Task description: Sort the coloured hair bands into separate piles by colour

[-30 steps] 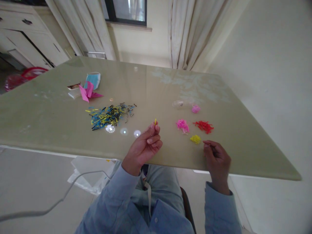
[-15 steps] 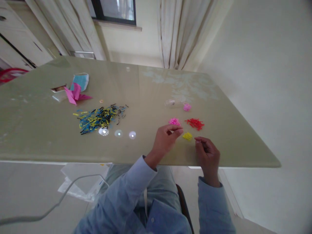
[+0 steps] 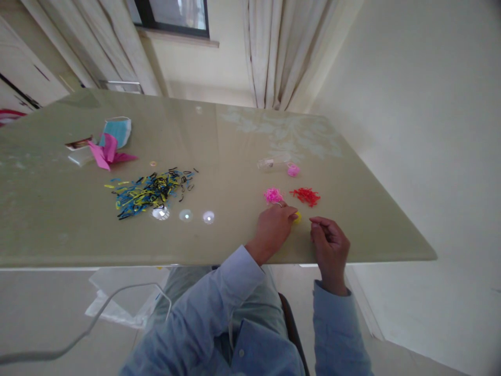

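My left hand [image 3: 273,228] reaches over a small yellow pile [image 3: 298,217] of tiny pieces, its fingertips at the pile's left side and covering much of it. The fingers are drawn together; anything between them is hidden. Just right of the pile, my right hand [image 3: 331,246] is held above the table with thumb and forefinger pinched and the other fingers curled. Whatever it pinches is too small to make out. Beyond the left hand lies a pink pile [image 3: 273,195] of tiny pieces, and right of that a red pile [image 3: 306,196] of thin short strands.
A clear tube [image 3: 270,162] lies beside a pink round cap [image 3: 293,169]. Further left are a heap of blue, yellow and black small bands [image 3: 151,192], a pink folded paper [image 3: 107,152] and a blue face mask [image 3: 117,131]. The table's front edge [image 3: 219,263] runs beneath my forearms.
My left hand has moved right and down from beside the pink pile onto the yellow pile. My right hand stays pinched near the same spot. The whole view has shifted slightly.
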`<state>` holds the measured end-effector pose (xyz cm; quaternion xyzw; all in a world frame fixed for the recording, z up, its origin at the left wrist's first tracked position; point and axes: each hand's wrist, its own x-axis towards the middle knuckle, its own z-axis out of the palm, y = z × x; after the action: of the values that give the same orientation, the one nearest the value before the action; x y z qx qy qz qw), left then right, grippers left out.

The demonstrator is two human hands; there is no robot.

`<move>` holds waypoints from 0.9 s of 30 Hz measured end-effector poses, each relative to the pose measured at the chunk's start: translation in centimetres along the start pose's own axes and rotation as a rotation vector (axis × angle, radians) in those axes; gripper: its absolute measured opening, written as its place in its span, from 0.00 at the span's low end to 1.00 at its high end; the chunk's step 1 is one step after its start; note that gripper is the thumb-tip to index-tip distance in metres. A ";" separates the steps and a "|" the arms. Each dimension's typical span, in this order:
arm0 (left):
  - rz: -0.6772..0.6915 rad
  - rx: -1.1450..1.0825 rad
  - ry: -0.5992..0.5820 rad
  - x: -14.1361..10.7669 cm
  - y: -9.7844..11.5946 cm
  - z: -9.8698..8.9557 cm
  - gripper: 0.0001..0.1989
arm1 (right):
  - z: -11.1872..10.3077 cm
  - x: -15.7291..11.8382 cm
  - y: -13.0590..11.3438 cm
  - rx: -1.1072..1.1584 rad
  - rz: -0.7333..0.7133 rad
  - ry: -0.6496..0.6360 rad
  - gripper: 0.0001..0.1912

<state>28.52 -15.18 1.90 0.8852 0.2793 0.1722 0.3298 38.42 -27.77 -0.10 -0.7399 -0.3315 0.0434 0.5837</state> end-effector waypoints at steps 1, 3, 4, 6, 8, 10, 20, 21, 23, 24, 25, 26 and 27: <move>0.004 -0.021 0.010 0.0 -0.1 -0.1 0.11 | 0.0 0.0 0.0 0.001 0.000 0.002 0.11; 0.009 -0.065 0.037 -0.1 -0.5 -0.4 0.12 | 0.0 0.0 -0.1 0.003 0.009 0.006 0.11; 0.012 -0.083 0.053 -0.1 -0.8 -0.6 0.13 | 0.0 0.0 -0.1 0.005 0.015 0.006 0.12; 0.024 -0.117 0.086 -0.5 -1.4 -1.1 0.12 | 0.0 0.0 -0.2 0.009 0.018 0.008 0.12; 0.047 -0.153 0.115 -1.2 -2.3 -1.8 0.11 | 0.0 0.0 -0.2 0.005 0.012 0.011 0.12; 0.078 -0.182 0.137 -2.3 -3.4 -2.7 0.10 | 0.0 0.0 -0.2 0.003 0.005 0.012 0.12; 0.105 -0.129 0.216 -9.5 -11.2 -10.8 0.09 | 0.1 0.1 -0.3 -0.068 0.009 -0.016 0.13; 0.085 -0.138 0.227 -10.0 -11.8 -11.6 0.09 | 0.2 0.1 -0.4 -0.070 0.009 -0.019 0.13; 0.023 -0.184 0.257 -10.9 -12.5 -12.6 0.10 | 0.7 0.0 -0.9 -0.051 0.009 -0.016 0.13; -0.010 -0.216 0.273 -11.2 -12.7 -12.9 0.10 | 1.2 -0.1 -1.3 -0.032 0.005 -0.021 0.13; -0.039 -0.246 0.284 -11.4 -12.8 -13.0 0.11 | 1.9 -0.2 -1.8 -0.014 -0.004 -0.042 0.13; -0.060 -0.271 0.289 -11.5 -12.8 -13.1 0.11 | 2.6 -0.4 -2.5 -0.003 -0.022 -0.087 0.12; -0.070 -0.290 0.291 -11.6 -12.7 -13.1 0.11 | 3.6 -0.5 -3.4 0.000 -0.051 -0.157 0.12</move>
<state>8.23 -7.90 1.31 0.7841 0.3269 0.3251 0.4155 34.95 -24.71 1.68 -0.7256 -0.3948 0.0864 0.5569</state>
